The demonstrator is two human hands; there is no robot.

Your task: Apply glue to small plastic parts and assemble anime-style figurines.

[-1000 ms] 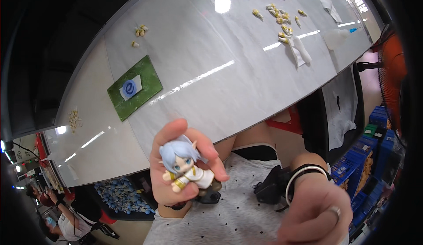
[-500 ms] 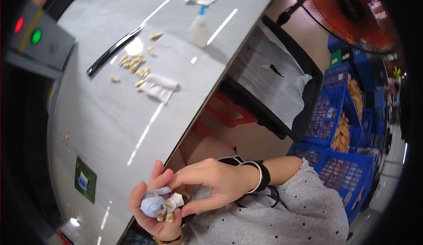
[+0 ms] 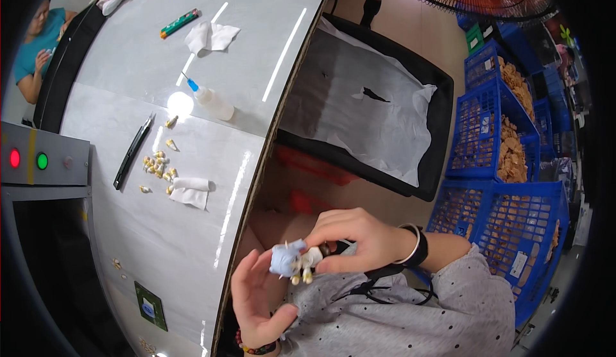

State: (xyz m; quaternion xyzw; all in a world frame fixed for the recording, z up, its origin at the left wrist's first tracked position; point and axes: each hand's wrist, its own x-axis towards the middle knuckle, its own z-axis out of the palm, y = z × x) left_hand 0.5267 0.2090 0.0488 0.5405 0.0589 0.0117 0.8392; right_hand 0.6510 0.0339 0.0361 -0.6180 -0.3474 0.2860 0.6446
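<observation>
Turning from the table (image 3: 192, 241), you brought your right hand (image 3: 359, 241) onto the figurine (image 3: 292, 262), fingers pinched on its body, while your left hand (image 3: 256, 296) opened flat beneath it, over your lap.

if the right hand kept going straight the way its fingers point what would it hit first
Most likely the open left hand: the right hand points left, holding a small blue-haired figure that already sits at the left fingertips. Beyond lies the table edge, though depth is unclear.
</observation>
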